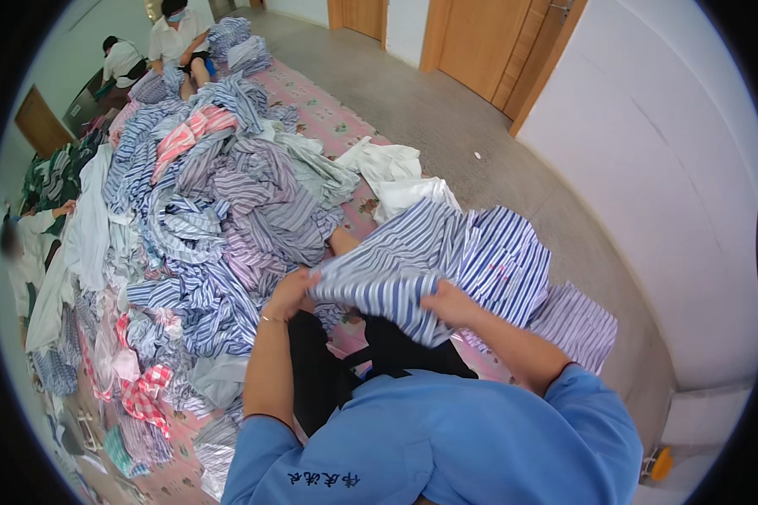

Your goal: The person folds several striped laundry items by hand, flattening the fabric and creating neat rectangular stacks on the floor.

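Both my hands grip a blue-and-white striped garment point(379, 271), stretched across above my lap. My left hand point(292, 291) pinches its left end. About its right side, the fingers of my right hand point(448, 304) are closed, and the cloth there is blurred. Just beyond my right hand lies a stack of folded blue-striped garments point(508, 265). A folded purple-striped stack point(578, 325) sits to the right of it. Left of my left hand rises a large loose heap of striped clothes point(246, 189), mostly blue, grey and purple.
A pink flowered sheet point(316, 101) covers the floor under the clothes. White garments point(398, 170) lie ahead of me. At the far end a person point(180, 38) sits by folded bundles point(240, 47); another person point(123, 63) is behind. A third person point(28, 252) is at the left. A white wall point(631, 126) stands right.
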Demonstrator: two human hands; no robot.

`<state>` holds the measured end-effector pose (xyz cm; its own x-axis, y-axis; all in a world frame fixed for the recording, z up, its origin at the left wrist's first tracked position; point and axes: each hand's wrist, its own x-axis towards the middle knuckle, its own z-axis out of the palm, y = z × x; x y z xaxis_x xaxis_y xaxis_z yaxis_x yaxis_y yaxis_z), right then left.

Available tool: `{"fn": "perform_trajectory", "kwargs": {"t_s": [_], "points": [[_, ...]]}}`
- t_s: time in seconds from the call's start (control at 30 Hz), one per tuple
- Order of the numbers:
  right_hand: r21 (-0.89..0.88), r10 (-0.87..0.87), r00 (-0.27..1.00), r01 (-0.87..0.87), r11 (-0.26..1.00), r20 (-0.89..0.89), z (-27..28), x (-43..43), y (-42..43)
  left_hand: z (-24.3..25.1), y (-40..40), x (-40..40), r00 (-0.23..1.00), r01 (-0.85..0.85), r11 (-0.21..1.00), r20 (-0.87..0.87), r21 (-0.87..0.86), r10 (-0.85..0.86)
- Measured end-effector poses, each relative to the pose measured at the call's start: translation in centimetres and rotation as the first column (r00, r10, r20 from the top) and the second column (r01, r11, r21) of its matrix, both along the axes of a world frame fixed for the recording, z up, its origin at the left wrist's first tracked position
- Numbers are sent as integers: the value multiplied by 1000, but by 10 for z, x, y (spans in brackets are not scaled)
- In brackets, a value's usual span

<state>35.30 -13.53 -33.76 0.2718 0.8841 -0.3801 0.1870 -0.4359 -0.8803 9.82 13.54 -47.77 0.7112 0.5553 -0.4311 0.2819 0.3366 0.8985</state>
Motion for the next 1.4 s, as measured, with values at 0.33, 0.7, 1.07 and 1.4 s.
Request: {"fn": "perform_trajectory", "kwargs": {"t_s": [0.33,0.7,1.07,1.4], "points": [[690,15,947,224,689,-322,213,41,80,334,-14,7,570,-603,768,789,214,228],[-86,264,876,-324,942,-403,24,-30,-94,131,-296,-162,818,-560,828,-168,-18,550],[143,274,945,-300,943,176,27,-12,-65,185,-249,-133,815,-504,738,-34,447,578],[9,15,985,-14,1000,-170,-19,-35,-118,131,-300,-133,647,-751,636,6,177,763]]}}
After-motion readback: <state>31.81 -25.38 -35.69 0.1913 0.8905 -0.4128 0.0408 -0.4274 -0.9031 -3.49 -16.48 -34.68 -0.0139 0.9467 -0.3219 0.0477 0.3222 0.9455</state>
